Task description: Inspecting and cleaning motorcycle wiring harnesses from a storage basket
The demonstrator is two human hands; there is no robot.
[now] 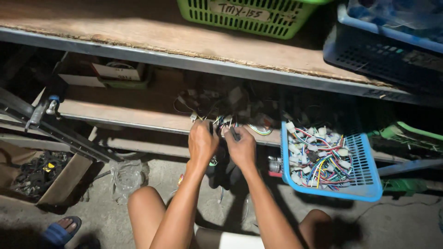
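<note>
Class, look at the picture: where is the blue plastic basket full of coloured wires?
In the head view, the blue plastic basket sits right of the right hand, jutting out from the lower wooden shelf.

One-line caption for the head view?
Both hands, left hand and right hand, grip a wire bundle beside a blue basket of connectors.

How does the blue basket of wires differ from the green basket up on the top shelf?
The blue basket is shallow, sits tilted at the lower shelf's edge and shows its colourful wires with white connectors. The green basket stands on the top shelf, its contents out of view, with a label. Both are slotted plastic.
</note>
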